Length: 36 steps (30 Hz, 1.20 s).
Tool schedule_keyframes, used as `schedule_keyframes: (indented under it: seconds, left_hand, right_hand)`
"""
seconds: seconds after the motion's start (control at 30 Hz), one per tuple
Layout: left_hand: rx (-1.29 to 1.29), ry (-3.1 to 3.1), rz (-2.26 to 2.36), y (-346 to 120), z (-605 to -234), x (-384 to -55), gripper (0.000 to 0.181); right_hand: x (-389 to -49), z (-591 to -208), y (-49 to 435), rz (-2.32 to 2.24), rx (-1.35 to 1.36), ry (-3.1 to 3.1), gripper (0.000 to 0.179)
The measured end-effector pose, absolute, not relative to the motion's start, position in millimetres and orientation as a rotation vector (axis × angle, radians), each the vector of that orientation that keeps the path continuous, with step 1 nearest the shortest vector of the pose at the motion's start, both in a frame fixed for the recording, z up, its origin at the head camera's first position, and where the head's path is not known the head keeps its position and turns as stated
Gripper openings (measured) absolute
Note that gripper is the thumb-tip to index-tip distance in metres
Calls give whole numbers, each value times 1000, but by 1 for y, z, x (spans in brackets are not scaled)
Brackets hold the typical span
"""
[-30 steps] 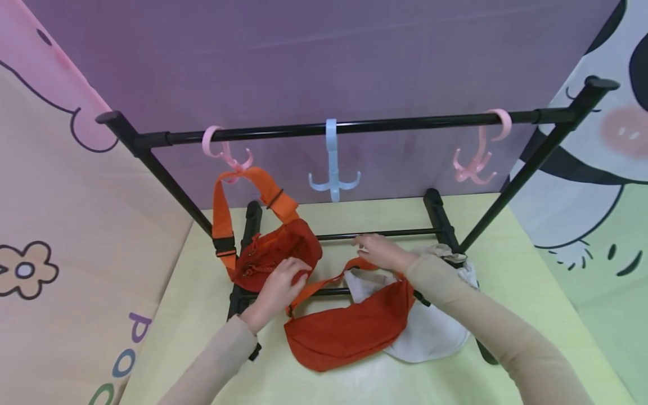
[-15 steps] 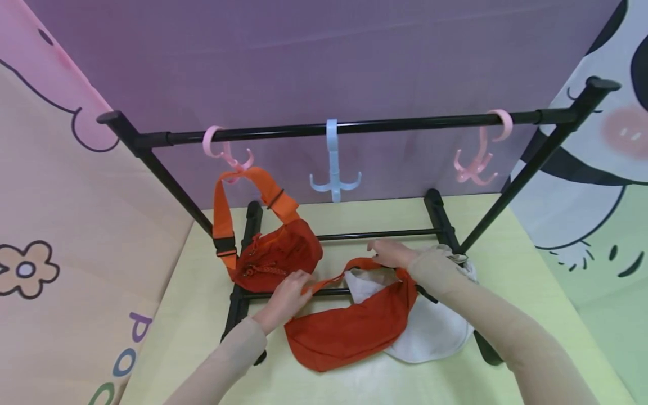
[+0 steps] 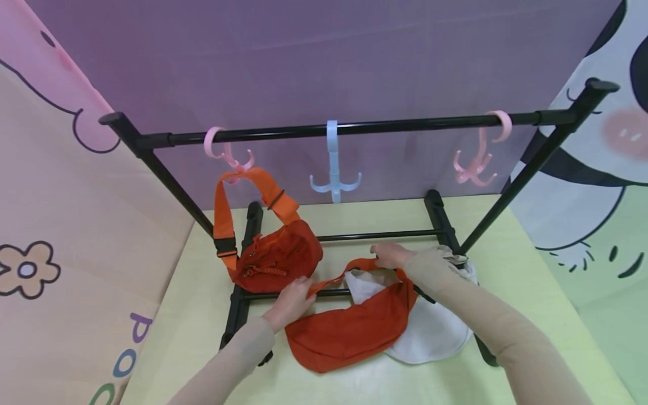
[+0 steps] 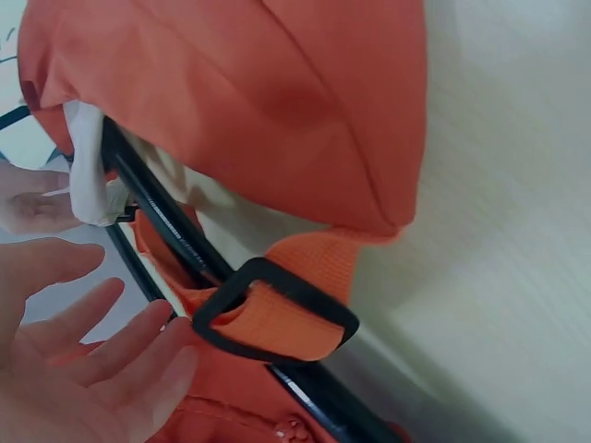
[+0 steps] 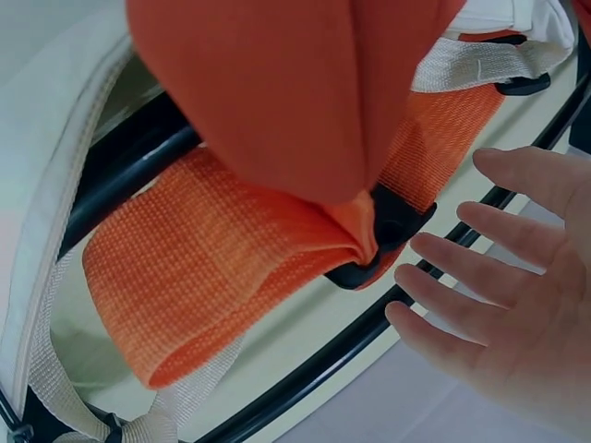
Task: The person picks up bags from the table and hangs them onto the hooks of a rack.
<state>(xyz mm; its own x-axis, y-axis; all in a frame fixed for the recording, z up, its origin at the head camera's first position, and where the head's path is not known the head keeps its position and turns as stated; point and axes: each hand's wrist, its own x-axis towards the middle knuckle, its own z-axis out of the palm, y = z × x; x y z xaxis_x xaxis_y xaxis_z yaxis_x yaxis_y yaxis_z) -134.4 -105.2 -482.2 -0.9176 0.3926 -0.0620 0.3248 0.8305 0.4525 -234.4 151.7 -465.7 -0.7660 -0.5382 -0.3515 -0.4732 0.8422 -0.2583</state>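
Note:
A red-orange waist bag [image 3: 349,332] lies in front, overlapping a white bag [image 3: 435,329] on its right. My left hand [image 3: 292,304] is beside its left end, at the orange strap [image 3: 326,282]. In the left wrist view the fingers of the left hand [image 4: 102,360] are spread and relaxed, right by a black strap slider [image 4: 277,314]. Behind the bag, my right hand [image 3: 391,255] is at the strap's far loop. The right wrist view shows the right hand [image 5: 508,277] with fingers extended near a black buckle [image 5: 392,231].
A black rack [image 3: 283,133] spans the table [image 3: 202,382]. Its top bar carries a left pink hook [image 3: 228,152], a blue hook [image 3: 334,163] and a right pink hook [image 3: 476,157]. Another red waist bag [image 3: 280,256] hangs by its orange strap from the left hook.
My left hand has moved right and slightly down, from in front of the hanging bag to the front bag's strap. The right hand has shifted a little right. The bags stay nearly in place.

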Motion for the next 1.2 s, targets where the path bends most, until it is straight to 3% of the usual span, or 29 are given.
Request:
schedule_keyframes:
  seconds: [0.47, 0.73, 0.87, 1.2]
  left_hand:
    - [507, 2837, 592, -108, -494, -141, 28]
    - [496, 2840, 554, -110, -497, -142, 26]
    - [455, 2827, 619, -109, -494, -142, 24]
    - [460, 2872, 712, -114, -485, -142, 21]
  right_hand:
    - [-235, -474, 148, -153, -779, 2585, 28]
    - [-234, -475, 146, -84, -751, 2635, 4]
    - [-232, -474, 146, -37, -729, 2666, 15]
    - [-235, -463, 151, -97, -664, 2697, 15]
